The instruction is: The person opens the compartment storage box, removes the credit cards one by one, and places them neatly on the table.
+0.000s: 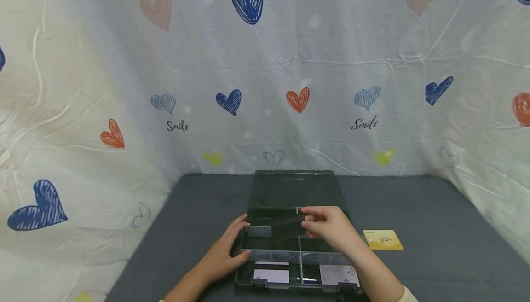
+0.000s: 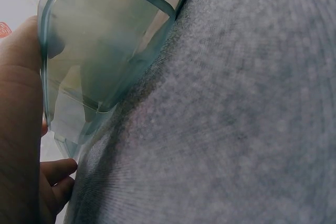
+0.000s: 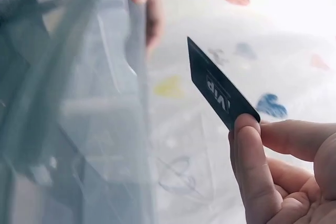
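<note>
Between thumb and fingers, my right hand (image 1: 327, 226) pinches a black card (image 3: 212, 85) with "VIP" lettering. The card is held up, tilted, over the back compartments of a see-through dark plastic divided box (image 1: 271, 285). My left hand (image 1: 225, 249) rests on the box's left rim, with the thumb tip and fingertips at its top edge. In the left wrist view the thumb tip shows through the clear side wall (image 2: 105, 30). In the front compartments lie white cards (image 1: 271, 275) on the left and a pale patterned card (image 1: 337, 274) on the right.
Behind the box its lid (image 1: 296, 191) lies folded back. A yellow card (image 1: 383, 240) lies on the grey cloth-covered table (image 1: 430, 219), right of the box. A white curtain (image 1: 265, 62) printed with hearts hangs around the back and sides.
</note>
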A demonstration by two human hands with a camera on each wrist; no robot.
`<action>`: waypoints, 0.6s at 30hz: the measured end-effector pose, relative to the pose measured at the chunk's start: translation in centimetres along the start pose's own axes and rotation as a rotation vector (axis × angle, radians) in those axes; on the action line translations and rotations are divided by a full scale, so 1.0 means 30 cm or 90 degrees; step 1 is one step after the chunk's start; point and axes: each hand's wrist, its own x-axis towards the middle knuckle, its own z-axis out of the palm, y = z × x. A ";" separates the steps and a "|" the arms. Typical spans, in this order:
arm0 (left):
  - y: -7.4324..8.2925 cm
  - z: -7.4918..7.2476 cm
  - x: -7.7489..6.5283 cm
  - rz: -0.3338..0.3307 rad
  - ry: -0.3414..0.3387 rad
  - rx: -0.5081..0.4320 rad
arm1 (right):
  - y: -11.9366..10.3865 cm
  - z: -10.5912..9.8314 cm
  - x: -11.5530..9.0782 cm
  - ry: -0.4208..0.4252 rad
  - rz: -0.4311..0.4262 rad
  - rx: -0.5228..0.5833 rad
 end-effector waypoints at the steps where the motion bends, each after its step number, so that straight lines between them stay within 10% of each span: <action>1: 0.000 0.000 0.000 0.001 0.000 -0.001 | -0.002 -0.013 -0.004 0.003 0.001 -0.003; 18: -0.003 -0.001 -0.002 -0.001 0.001 0.006 | -0.014 -0.208 -0.050 0.063 0.018 -0.011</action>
